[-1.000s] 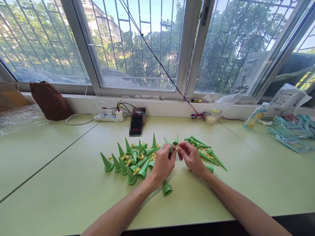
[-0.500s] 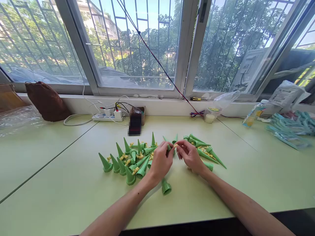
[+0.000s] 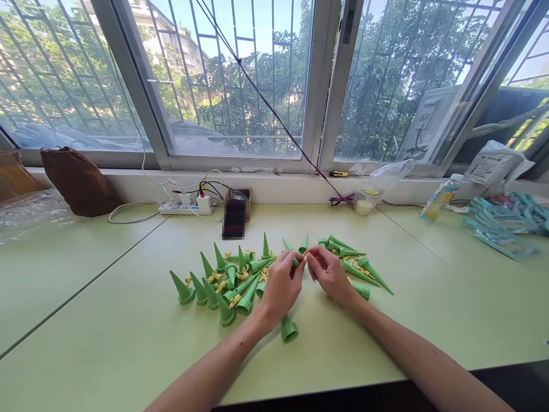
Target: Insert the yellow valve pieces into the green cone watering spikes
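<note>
My left hand (image 3: 283, 286) is closed around a green cone, whose tip (image 3: 295, 262) shows between the fingers. My right hand (image 3: 330, 274) pinches a small yellow piece (image 3: 306, 258) against it; the fingertips of both hands meet. Left of my hands stand several upright green cones (image 3: 182, 290), with others lying among small yellow pieces (image 3: 234, 301). A green cone with a wide open end (image 3: 289, 331) is below my left hand. More green cones (image 3: 375, 274) lie to the right, beside my right hand.
Along the back of the table (image 3: 107, 355) are a brown bag (image 3: 79, 182), a power strip (image 3: 189, 207), a small box with a blurred dark object (image 3: 234, 217), a plastic cup (image 3: 363, 203) and a bottle (image 3: 441, 197). Teal items in plastic (image 3: 501, 229) lie at the right.
My fingertips have drawn slightly closer together around the small yellow piece. The whole view has shifted a little; the cones on the table keep their places.
</note>
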Demonstrator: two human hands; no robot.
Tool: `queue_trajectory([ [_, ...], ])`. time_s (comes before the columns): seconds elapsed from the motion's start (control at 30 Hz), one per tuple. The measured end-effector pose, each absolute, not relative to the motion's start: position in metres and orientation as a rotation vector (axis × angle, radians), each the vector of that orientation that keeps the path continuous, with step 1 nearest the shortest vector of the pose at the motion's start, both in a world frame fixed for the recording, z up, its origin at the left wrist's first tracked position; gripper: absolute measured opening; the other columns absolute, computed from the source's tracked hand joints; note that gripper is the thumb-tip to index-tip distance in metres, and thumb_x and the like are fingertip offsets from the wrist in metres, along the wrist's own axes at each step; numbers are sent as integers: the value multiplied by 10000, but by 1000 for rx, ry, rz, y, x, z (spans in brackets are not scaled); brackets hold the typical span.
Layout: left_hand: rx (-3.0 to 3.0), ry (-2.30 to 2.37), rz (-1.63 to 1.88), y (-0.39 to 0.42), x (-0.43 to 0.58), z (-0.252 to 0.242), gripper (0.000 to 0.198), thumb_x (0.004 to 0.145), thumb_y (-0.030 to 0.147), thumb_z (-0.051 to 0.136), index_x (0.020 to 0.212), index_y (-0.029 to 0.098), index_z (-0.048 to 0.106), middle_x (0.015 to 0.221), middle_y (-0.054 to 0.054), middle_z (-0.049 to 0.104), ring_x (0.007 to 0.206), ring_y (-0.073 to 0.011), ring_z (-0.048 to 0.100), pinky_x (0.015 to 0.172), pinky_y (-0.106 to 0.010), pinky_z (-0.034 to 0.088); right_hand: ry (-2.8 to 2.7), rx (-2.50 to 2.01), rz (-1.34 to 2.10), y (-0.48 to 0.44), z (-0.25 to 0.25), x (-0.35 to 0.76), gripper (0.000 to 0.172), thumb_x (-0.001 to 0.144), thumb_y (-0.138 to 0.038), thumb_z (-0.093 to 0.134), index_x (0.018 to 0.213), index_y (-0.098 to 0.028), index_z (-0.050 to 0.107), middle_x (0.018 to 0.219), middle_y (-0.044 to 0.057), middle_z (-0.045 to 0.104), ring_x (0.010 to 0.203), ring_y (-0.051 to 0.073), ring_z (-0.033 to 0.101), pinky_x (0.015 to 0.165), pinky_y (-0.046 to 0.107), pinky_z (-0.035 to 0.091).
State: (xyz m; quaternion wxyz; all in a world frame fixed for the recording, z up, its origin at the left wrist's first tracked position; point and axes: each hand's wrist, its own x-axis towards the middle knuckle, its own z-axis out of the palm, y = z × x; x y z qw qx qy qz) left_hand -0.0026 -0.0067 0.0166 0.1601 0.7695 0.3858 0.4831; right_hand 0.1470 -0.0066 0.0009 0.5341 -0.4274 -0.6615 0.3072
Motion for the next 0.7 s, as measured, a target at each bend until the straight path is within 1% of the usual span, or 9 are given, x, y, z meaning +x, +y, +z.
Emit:
queue_trajectory([
  [0.07, 2184, 1100, 1387, -6, -3, 17, 110, 928, 201, 507, 881, 198, 607, 842, -17, 619, 686, -125, 582, 655, -252, 464, -1570, -982, 752, -8, 1, 146, 277, 938, -474, 496, 945, -202, 547, 637, -26, 521, 509, 120, 473, 499, 246, 407],
  [0.17, 2182, 1109, 1381, -6, -4, 17, 105, 925, 201, 513, 881, 197, 608, 849, -17, 622, 701, -128, 591, 663, -252, 468, -1566, -985, 749, -9, 3, 146, 273, 936, -468, 502, 926, -198, 544, 633, -24, 519, 510, 119, 469, 500, 246, 399],
  [0.27, 2209, 1115, 1372, -8, -3, 16, 100, 923, 192, 516, 877, 199, 605, 839, -12, 630, 678, -122, 582, 648, -247, 463, -1579, -1030, 746, -9, 4, 147, 293, 941, -469, 492, 835, -199, 529, 581, -37, 475, 498, 115, 429, 488, 244, 371],
  [0.37, 2252, 1074, 1369, -9, -2, 15, 112, 929, 195, 506, 880, 203, 606, 830, -15, 636, 671, -122, 584, 628, -242, 460, -1598, -1091, 699, -7, 4, 148, 396, 937, -500, 480, 676, -203, 467, 534, -40, 417, 481, 108, 368, 462, 242, 330],
  [0.47, 2273, 1039, 1370, -10, -2, 15, 120, 933, 197, 499, 881, 205, 607, 819, -17, 636, 672, -124, 588, 621, -238, 459, -1599, -1120, 657, -5, 3, 149, 467, 935, -529, 464, 602, -207, 408, 521, -37, 388, 483, 106, 345, 451, 240, 310],
  [0.57, 2266, 1047, 1371, -10, -2, 15, 115, 929, 188, 502, 886, 204, 607, 834, -21, 641, 689, -127, 594, 627, -238, 458, -1596, -1111, 660, -6, 2, 148, 430, 945, -530, 446, 662, -206, 460, 521, -41, 398, 478, 110, 360, 458, 241, 329],
  [0.63, 2257, 1069, 1376, -10, -2, 15, 114, 928, 180, 502, 890, 204, 607, 844, -21, 642, 700, -127, 592, 632, -238, 456, -1599, -1075, 672, -7, 2, 147, 359, 950, -509, 451, 781, -202, 523, 558, -37, 446, 492, 116, 401, 483, 243, 364],
  [0.7, 2251, 1086, 1387, -10, -2, 15, 115, 929, 179, 501, 893, 205, 607, 847, -20, 640, 701, -126, 589, 635, -237, 453, -1593, -1019, 695, -8, 2, 146, 299, 950, -483, 470, 887, -201, 544, 631, -25, 503, 519, 118, 447, 508, 245, 391],
])
